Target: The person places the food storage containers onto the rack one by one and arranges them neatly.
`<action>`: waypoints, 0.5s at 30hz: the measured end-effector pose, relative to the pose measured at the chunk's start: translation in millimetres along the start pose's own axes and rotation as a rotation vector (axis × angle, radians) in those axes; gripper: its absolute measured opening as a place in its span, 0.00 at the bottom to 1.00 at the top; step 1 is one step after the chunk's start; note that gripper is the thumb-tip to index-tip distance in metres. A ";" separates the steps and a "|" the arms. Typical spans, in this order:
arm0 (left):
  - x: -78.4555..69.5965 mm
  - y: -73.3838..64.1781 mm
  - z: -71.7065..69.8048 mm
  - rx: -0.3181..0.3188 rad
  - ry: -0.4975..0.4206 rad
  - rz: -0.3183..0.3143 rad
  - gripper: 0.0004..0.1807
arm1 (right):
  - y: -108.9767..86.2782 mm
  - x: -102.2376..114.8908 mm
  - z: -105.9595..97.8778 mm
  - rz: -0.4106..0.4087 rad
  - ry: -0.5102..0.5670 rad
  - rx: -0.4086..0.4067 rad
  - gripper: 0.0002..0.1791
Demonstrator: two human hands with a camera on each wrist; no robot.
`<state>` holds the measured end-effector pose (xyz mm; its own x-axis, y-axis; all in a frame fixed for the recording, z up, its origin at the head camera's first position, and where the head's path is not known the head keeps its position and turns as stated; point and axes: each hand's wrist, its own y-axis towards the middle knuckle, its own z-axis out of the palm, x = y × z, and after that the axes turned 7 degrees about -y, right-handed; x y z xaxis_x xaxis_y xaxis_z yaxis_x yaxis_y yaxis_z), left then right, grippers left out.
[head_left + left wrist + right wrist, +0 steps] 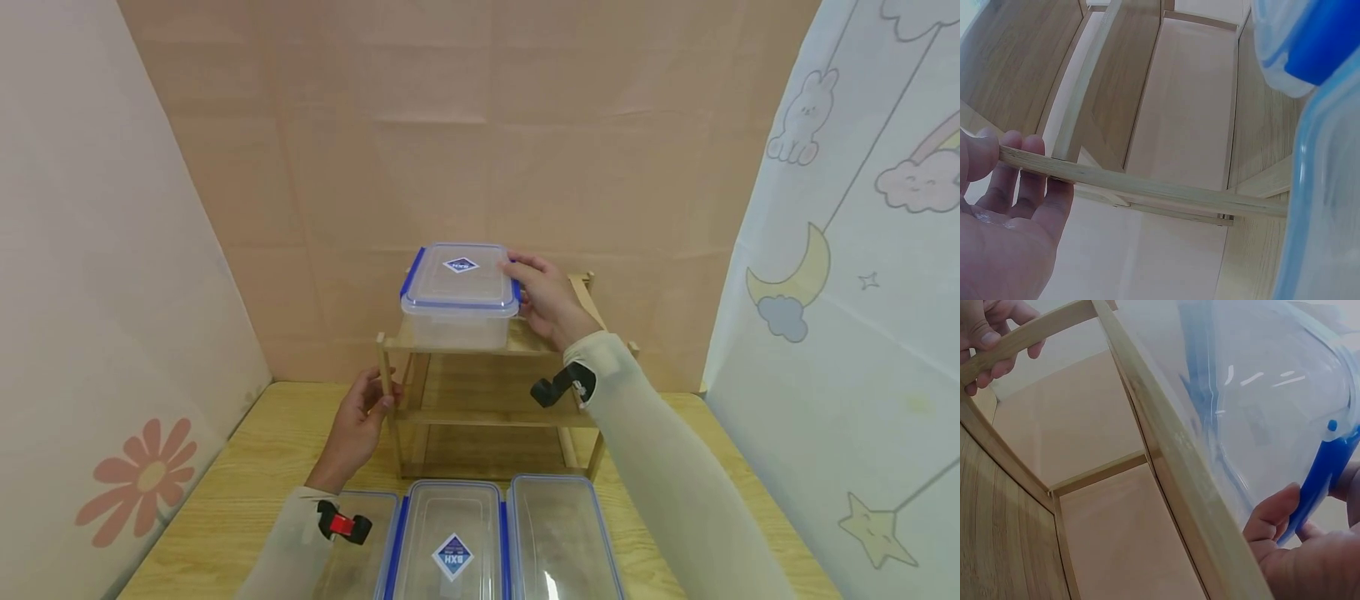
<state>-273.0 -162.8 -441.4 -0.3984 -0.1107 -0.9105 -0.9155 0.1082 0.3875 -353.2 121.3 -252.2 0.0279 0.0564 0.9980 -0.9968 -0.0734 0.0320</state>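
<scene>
A clear plastic food container with a blue-edged lid and blue side clips is at the left of the top shelf of a wooden rack. My right hand holds its right side, thumb on the lid; in the right wrist view the fingers lie around the blue clip. Whether the container's base touches the shelf, I cannot tell. Lower down, my left hand grips the rack's front left post. The left wrist view shows thumb and fingers on opposite sides of that post.
Three more lidded containers lie side by side before the rack: a left one, a middle one with a label, and a right one. They rest on a wood-grain table. A tan backdrop stands behind.
</scene>
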 end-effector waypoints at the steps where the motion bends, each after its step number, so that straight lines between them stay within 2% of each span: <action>1: 0.0 -0.3 0.0 0.000 0.000 0.000 0.20 | -0.2 0.5 -0.4 0.006 -0.003 0.003 0.25; 9: -3.2 -0.4 0.2 -0.001 0.002 -0.002 0.21 | -1.6 5.5 -3.9 0.027 0.026 0.050 0.25; 15: -5.5 -1.1 1.2 -0.004 0.000 -0.009 0.22 | -7.7 7.7 -7.3 -0.008 0.042 0.065 0.28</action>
<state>-269.6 -161.1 -437.0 -0.3899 -0.1113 -0.9141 -0.9194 0.1036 0.3795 -345.8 129.6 -245.2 0.0311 0.0990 0.9946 -0.9896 -0.1370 0.0446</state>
